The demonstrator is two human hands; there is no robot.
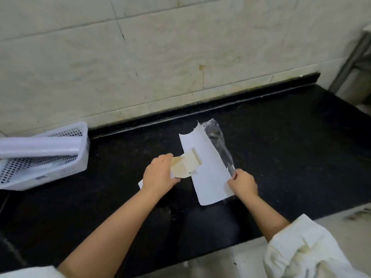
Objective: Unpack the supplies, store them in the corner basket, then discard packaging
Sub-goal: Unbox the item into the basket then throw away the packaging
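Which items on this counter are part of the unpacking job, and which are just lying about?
Part of the job:
white basket holding rolls
white card backing
clear plastic wrap
beige piece in left hand

Lying about:
metal frame at far right

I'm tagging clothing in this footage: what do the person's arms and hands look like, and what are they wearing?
Both forearms are bare. The left hand and right hand wear no gloves, and no rings, watch or bracelets are visible. The right sleeve is off-white fabric, loose and creased, bunched up near the elbow. A sliver of the same pale cloth, the left sleeve, shows at the lower left edge.
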